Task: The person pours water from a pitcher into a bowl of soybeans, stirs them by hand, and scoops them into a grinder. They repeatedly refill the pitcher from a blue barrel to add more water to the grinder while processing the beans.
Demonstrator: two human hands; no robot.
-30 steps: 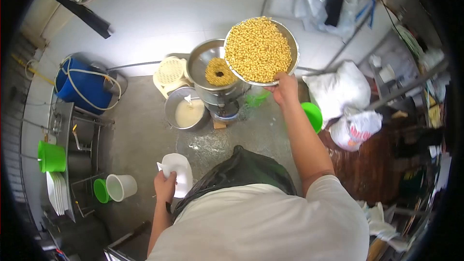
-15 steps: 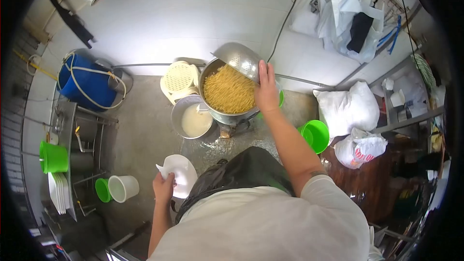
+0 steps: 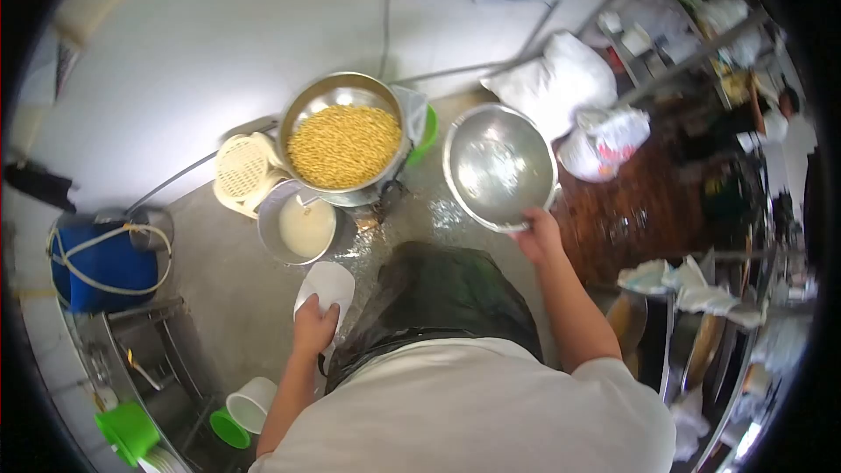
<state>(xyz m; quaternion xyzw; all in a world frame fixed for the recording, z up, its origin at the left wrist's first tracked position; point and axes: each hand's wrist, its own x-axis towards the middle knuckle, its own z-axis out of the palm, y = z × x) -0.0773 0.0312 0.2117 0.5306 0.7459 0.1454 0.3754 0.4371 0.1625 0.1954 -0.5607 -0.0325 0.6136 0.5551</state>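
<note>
In my right hand (image 3: 540, 238) is the rim of a round metal colander (image 3: 501, 162), held out to the right above the floor with its hollow side facing up. My left hand (image 3: 316, 326) is closed on a white plastic scoop (image 3: 328, 285) low in front of me. Ahead stands a large metal pot (image 3: 345, 81) containing yellow beans (image 3: 343, 147). Below it and to the left, a smaller metal pot (image 3: 273, 229) contains a cloudy, cream-coloured liquid (image 3: 307, 228).
A cream plastic stool (image 3: 241, 166) stands left of the pots, and a green bucket (image 3: 427, 136) behind. White sacks (image 3: 569, 79) lean at the right. A blue barrel (image 3: 105, 267) and metal rack (image 3: 144, 324) are at left. Another person (image 3: 771, 123) is far right.
My right hand has carried the colander off the large pot to the right, exposing the beans. The view has turned to the right. The scoop stays in my left hand.
</note>
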